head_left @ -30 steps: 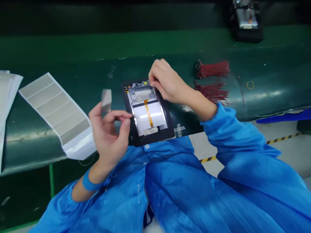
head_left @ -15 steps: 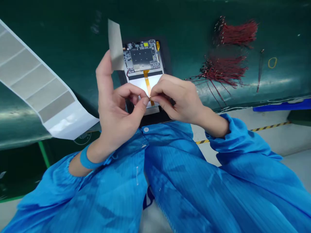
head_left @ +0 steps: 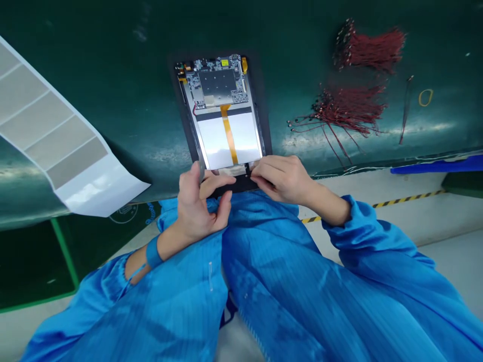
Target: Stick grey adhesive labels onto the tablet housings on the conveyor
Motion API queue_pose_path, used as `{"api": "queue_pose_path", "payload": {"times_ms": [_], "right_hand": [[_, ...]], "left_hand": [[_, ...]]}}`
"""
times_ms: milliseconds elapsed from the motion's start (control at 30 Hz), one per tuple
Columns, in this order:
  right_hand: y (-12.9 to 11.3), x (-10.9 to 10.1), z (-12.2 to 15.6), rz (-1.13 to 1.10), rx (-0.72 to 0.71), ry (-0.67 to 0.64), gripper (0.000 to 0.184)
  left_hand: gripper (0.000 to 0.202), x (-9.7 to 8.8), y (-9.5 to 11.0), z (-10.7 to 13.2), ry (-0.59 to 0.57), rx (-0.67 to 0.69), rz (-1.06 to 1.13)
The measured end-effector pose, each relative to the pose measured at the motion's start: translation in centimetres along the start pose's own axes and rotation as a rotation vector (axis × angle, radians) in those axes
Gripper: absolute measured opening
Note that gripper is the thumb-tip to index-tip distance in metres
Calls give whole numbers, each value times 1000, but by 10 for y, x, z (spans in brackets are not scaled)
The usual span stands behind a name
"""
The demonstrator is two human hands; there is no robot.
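An opened tablet (head_left: pixel 226 108) lies back-side up on the green belt (head_left: pixel 113 100), showing a circuit board, a white panel and an orange ribbon cable. My left hand (head_left: pixel 198 201) is at its near left corner, thumb and forefinger pinched on one end of a grey adhesive strip (head_left: pixel 231 171). The strip lies across the tablet's near edge. My right hand (head_left: pixel 283 178) is at the near right corner, fingers curled, fingertips pinched on the strip's other end.
A white backing sheet with several grey strips (head_left: pixel 56 136) hangs over the belt's edge at the left. Two bundles of red wires (head_left: pixel 350 75) and a yellow rubber band (head_left: pixel 425 97) lie right of the tablet. Below me are a blue tray edge (head_left: pixel 433 165) and striped floor tape (head_left: pixel 407 198).
Both hands dropped from above the tablet's middle to its near edge. The grey strip, held upright in my left hand before, now lies flat across that edge.
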State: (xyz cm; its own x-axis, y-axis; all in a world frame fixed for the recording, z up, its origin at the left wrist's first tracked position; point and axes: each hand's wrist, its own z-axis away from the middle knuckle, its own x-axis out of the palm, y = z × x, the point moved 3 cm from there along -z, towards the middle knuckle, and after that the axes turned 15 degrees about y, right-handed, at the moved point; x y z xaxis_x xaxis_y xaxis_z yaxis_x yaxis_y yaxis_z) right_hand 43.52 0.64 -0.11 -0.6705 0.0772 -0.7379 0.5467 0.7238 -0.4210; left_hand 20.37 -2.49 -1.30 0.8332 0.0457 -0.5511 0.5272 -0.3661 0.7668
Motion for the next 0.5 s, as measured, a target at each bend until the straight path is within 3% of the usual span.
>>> {"api": "queue_pose_path", "payload": {"times_ms": [100, 300, 500], "right_hand": [[1, 0, 1, -19, -3, -26, 19], [3, -1, 1, -23, 0, -26, 19], [2, 0, 0, -38, -5, 6, 19]], "left_hand": [[53, 2, 5, -3, 29, 112, -81], [57, 10, 9, -7, 97, 297, -126], [98, 22, 6, -6, 152, 433, -130]]}}
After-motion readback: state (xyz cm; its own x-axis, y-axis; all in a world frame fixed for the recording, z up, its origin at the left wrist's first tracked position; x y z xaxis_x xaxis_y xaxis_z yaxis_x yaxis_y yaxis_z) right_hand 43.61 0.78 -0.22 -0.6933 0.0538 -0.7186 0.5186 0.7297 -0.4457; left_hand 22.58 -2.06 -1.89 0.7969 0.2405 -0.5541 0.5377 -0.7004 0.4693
